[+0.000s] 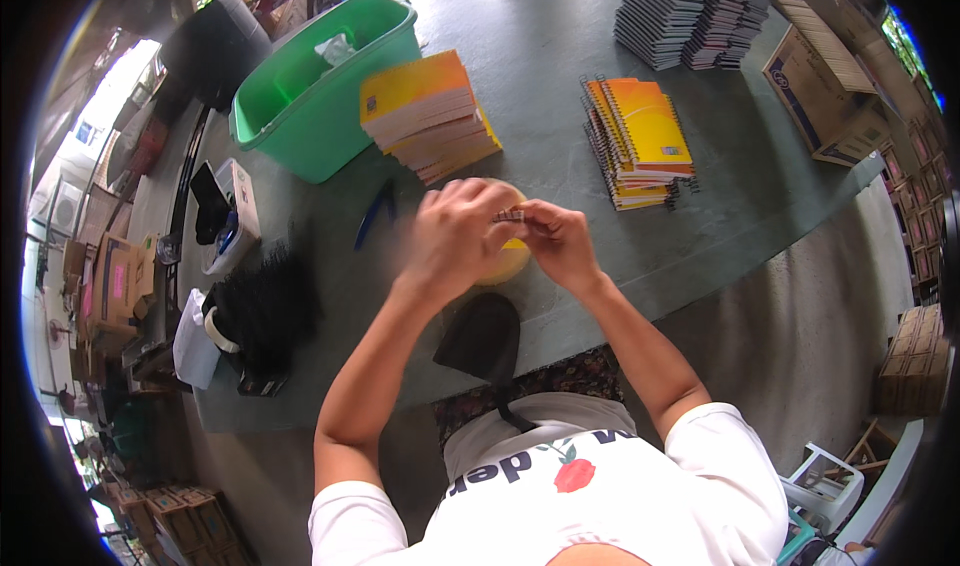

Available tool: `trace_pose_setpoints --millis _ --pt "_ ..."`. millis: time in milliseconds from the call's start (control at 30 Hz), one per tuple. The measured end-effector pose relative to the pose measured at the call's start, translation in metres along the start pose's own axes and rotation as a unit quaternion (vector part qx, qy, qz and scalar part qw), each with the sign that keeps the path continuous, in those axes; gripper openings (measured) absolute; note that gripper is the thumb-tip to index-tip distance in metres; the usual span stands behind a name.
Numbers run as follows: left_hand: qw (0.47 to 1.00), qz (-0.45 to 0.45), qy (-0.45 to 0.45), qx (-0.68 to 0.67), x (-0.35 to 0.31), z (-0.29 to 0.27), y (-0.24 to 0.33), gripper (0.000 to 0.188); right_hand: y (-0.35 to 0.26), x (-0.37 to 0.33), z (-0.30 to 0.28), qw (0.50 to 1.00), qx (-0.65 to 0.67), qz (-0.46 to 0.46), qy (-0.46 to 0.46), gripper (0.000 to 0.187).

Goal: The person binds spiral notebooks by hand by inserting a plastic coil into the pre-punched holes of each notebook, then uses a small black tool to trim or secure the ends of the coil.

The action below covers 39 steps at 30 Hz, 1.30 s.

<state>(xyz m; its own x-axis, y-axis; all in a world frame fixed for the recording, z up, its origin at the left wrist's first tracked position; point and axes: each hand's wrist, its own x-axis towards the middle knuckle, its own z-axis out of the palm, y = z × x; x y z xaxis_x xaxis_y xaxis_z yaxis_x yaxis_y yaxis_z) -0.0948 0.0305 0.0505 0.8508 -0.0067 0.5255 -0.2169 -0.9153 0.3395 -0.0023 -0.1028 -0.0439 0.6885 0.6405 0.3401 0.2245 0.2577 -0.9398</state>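
My left hand (pixel 452 238) and my right hand (pixel 562 248) meet above the table, fingertips pinched together. Between them shows a small pale piece with dark marks (pixel 511 216); its kind is hidden by the fingers. Below the hands lies a round pale-yellow thing (pixel 506 269), mostly covered. Just beyond my left hand stands a stack of orange-yellow booklets (pixel 425 106). Further off to the right is a pile of spiral-bound orange-yellow notebooks (pixel 640 141). A dark flat pad with a strap (pixel 482 338) sits at the near edge.
A green plastic tub (pixel 330 96) stands at the far left. Blue-handled tool (pixel 376 213), white container (pixel 240 221) and black wire bundle (pixel 265 301) lie to my left. Stacked dark spiral notebooks (pixel 685 16) and a cardboard box (pixel 815 96) occupy the far right.
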Motion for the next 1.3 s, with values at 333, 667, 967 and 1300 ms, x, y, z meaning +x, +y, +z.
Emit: trace_pose_setpoints --millis 333,667,967,1300 --pt "0.996 -0.01 0.042 -0.075 0.014 0.012 0.036 0.039 -0.094 0.04 -0.031 0.993 0.081 0.031 0.078 0.045" --pt "0.993 -0.046 -0.02 -0.104 0.024 0.04 -0.002 0.042 -0.052 0.077 -0.197 0.924 -0.312 0.159 0.153 0.051" --pt "0.809 -0.322 -0.081 -0.484 0.122 0.139 -0.019 0.082 -0.037 0.075 -0.19 0.96 -0.102 0.22 0.138 0.061" --pt "0.985 -0.023 0.116 0.128 0.097 0.038 -0.063 0.053 -0.031 0.059 -0.185 0.868 -0.441 0.034 0.226 0.057"
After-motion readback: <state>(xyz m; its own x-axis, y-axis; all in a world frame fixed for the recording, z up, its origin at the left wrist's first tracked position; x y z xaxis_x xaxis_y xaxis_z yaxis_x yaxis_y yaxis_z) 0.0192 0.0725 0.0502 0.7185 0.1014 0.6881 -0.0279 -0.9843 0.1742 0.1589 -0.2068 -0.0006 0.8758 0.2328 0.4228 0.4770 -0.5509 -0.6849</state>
